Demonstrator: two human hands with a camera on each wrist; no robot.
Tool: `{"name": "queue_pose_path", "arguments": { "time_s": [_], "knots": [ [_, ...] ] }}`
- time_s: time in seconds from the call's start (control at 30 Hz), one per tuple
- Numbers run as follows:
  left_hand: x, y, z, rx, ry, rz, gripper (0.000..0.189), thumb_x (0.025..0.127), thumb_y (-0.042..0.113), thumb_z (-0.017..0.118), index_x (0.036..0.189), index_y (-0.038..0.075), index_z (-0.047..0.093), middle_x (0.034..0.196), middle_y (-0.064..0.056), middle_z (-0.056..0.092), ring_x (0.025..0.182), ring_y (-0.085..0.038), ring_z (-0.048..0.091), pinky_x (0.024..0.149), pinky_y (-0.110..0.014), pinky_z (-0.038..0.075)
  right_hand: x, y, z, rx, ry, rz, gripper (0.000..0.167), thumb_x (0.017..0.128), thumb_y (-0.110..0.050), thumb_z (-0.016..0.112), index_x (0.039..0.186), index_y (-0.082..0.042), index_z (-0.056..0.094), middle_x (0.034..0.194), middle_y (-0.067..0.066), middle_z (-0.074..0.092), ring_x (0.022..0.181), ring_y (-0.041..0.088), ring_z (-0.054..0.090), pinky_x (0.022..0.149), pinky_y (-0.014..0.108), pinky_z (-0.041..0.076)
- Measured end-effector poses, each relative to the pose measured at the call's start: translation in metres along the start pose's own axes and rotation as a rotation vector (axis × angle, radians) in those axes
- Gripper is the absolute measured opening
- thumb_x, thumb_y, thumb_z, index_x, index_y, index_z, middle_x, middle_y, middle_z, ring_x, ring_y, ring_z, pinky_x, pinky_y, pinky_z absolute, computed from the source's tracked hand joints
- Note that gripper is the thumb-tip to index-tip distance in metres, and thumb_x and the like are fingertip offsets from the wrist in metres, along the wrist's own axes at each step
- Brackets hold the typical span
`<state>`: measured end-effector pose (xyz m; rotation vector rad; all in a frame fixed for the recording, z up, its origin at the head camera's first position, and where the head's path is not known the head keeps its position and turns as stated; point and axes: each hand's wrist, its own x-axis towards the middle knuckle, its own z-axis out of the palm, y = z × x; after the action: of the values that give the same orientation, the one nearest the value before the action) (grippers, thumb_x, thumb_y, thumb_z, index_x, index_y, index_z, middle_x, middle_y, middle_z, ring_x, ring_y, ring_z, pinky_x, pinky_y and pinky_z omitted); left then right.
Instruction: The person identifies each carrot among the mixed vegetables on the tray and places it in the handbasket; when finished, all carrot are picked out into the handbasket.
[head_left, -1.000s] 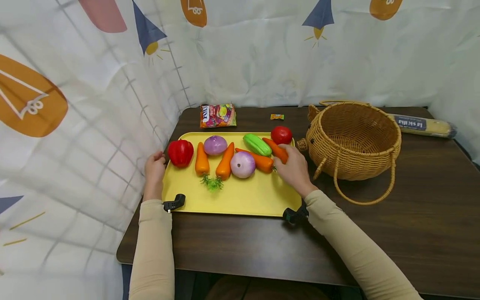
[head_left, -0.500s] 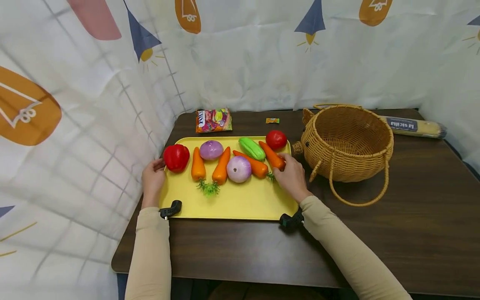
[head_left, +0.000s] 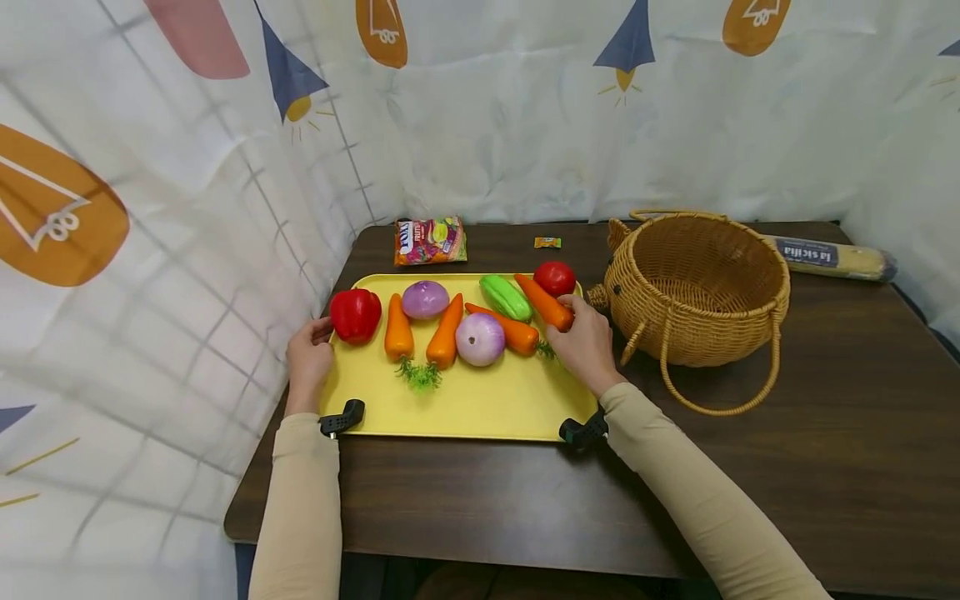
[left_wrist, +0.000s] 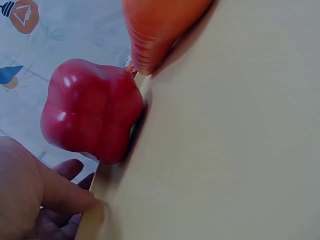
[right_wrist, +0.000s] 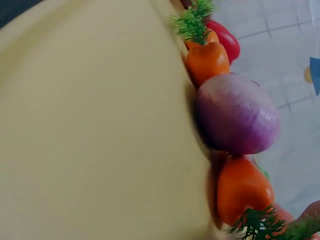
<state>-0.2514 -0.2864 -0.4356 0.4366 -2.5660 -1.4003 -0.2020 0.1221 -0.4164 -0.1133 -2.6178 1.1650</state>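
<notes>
A yellow tray (head_left: 465, 408) carries the vegetables. My left hand (head_left: 307, 362) grips its left rim beside a red bell pepper (head_left: 356, 316). In the left wrist view the thumb (left_wrist: 70, 196) lies on the rim, the other fingers on its outer side. At the tray's right side, my right hand (head_left: 585, 346) pinches the lower end of a carrot (head_left: 543, 302), whose tip points toward a tomato (head_left: 555, 277). Nearby lie a green cucumber (head_left: 506, 297), another carrot (head_left: 517, 335) and a purple onion (head_left: 480, 339). The right wrist view barely shows the right hand.
A wicker basket (head_left: 675, 342) with a looped handle stands right of the tray. Behind it lies a spaghetti packet (head_left: 832, 257). A candy bag (head_left: 431, 241) and a small wrapped candy (head_left: 547, 242) lie beyond the tray. Two carrots (head_left: 446, 333) and another purple onion (head_left: 425, 299) sit left on it.
The carrot in my right hand has shifted slightly away from me and its angle has changed a little. My left hand stays at the tray's rim. The head view has tilted slightly.
</notes>
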Motion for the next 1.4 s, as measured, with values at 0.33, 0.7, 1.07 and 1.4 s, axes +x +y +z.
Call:
{"name": "queue_pose_path", "arguments": {
  "time_s": [0.33, 0.7, 1.07, 1.4],
  "knots": [
    [-0.001, 0.003, -0.001, 0.003, -0.015, -0.006, 0.055, 0.087, -0.006, 0.036, 0.138, 0.003, 0.054, 0.134, -0.016, 0.057, 0.119, -0.029, 0.054, 0.099, -0.037, 0.043, 0.011, -0.019, -0.025, 0.118, 0.029, -0.203, 0.045, 0.086, -0.009, 0.069, 0.13, -0.005, 0.059, 0.115, 0.015, 0.066, 0.087, 0.027, 0.06, 0.07, 0.037, 0.047],
    [0.0, 0.002, 0.006, 0.024, -0.041, -0.005, 0.054, 0.087, -0.005, 0.04, 0.139, 0.003, 0.053, 0.135, -0.016, 0.057, 0.121, -0.03, 0.054, 0.099, -0.038, 0.044, 0.028, -0.029, -0.07, 0.21, -0.003, -0.25, 0.045, 0.087, -0.005, 0.069, 0.131, -0.007, 0.058, 0.116, 0.013, 0.064, 0.097, 0.025, 0.06, 0.073, 0.035, 0.048],
    [0.001, 0.003, 0.0, 0.044, -0.04, -0.036, 0.054, 0.089, -0.003, 0.04, 0.141, 0.005, 0.051, 0.137, -0.015, 0.055, 0.12, -0.029, 0.052, 0.101, -0.038, 0.044, 0.034, -0.038, -0.094, 0.551, -0.114, -0.071, 0.047, 0.09, -0.006, 0.066, 0.135, -0.005, 0.053, 0.122, 0.016, 0.057, 0.101, 0.023, 0.055, 0.073, 0.026, 0.056],
    [-0.002, 0.003, -0.002, 0.05, -0.039, -0.039, 0.054, 0.09, -0.004, 0.04, 0.142, 0.005, 0.05, 0.137, -0.015, 0.055, 0.121, -0.029, 0.052, 0.1, -0.039, 0.043, 0.025, -0.037, -0.076, 0.625, -0.311, -0.066, 0.046, 0.097, -0.007, 0.057, 0.141, -0.002, 0.044, 0.136, 0.02, 0.05, 0.115, 0.031, 0.053, 0.071, 0.042, 0.059]
  ]
}}
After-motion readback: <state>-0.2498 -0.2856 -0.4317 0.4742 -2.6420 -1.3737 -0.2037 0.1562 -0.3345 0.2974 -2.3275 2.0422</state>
